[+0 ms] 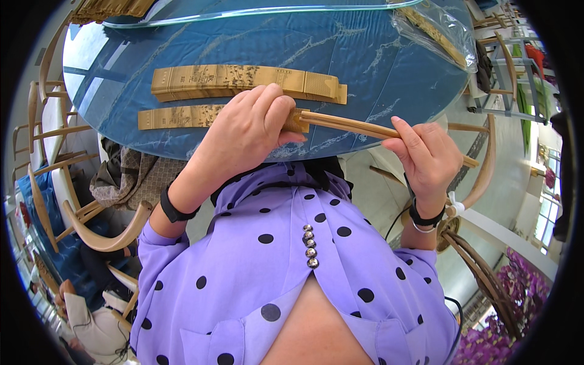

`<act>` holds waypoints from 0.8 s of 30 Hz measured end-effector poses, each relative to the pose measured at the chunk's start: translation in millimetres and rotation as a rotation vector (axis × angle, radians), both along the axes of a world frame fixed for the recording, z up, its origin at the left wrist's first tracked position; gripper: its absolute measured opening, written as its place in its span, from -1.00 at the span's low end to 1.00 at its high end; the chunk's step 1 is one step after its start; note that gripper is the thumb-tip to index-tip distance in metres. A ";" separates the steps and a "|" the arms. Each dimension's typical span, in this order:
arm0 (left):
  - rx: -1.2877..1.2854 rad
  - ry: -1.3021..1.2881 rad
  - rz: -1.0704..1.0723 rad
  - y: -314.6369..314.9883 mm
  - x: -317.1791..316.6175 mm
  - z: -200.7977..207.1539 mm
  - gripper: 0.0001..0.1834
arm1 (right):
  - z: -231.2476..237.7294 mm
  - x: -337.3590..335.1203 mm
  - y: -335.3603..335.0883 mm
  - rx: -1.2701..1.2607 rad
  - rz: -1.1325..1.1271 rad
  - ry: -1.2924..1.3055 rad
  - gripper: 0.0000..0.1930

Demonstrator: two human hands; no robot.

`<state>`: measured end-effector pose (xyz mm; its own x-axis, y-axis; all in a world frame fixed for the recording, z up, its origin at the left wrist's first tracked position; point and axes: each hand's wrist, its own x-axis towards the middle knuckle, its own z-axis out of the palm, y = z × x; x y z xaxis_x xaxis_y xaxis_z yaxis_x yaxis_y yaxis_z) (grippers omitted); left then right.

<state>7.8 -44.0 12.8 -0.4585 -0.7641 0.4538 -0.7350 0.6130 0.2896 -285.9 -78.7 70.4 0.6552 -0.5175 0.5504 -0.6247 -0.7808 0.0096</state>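
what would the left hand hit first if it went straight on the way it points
Probably the far stack of tan sleeves on the blue table, just beyond the left hand's knuckles; depth is unclear, so it might pass over instead.

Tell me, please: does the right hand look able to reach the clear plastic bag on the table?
Probably yes: nothing visible blocks the way to the bag over the blue table, but the right hand holds wooden sticks and may need to release them first.

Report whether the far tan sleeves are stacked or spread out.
Stacked: the far tan sleeves lie in one long pile on the blue table, layered edges showing along the near side.
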 end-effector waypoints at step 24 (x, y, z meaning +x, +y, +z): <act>-0.263 0.111 0.135 16.4 -7.1 5.7 -0.43 | -6.5 7.3 7.2 0.239 -0.072 -0.003 -0.61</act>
<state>0.7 -27.6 18.5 -0.2972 -0.6648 0.6854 -0.7878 0.5763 0.2173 -278.6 -71.5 63.9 0.6104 -0.6784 0.4089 -0.6787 -0.7141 -0.1718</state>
